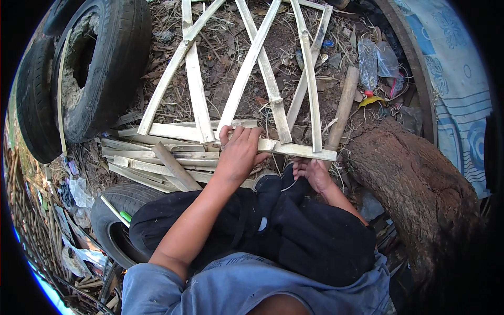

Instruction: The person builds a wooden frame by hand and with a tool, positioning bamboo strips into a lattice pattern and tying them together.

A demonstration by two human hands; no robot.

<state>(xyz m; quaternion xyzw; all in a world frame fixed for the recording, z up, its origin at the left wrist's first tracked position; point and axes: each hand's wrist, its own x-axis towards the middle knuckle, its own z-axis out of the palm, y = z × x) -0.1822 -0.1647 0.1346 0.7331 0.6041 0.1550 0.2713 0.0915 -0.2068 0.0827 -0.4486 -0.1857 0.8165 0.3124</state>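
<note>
Split bamboo slats (251, 73) lie crossed in a zigzag lattice on the ground before me. Along their near ends runs a short crosswise bamboo slat (299, 150). My left hand (237, 153) is closed over this slat toward its left part, with the fingers wrapped over the far edge. Just below the slat's right end is my right hand (314, 176), its fingers curled close together. A thin pale strand (292, 185) runs from those fingertips toward my dark shoes; its far end is hard to make out.
More split bamboo (142, 165) is piled to the left, with a short round stick (176, 168) across it. Old tyres (123, 63) stand at the far left, another tyre (102, 231) nearer. A thick tree trunk (415, 194) and a round pole (344, 107) are at right.
</note>
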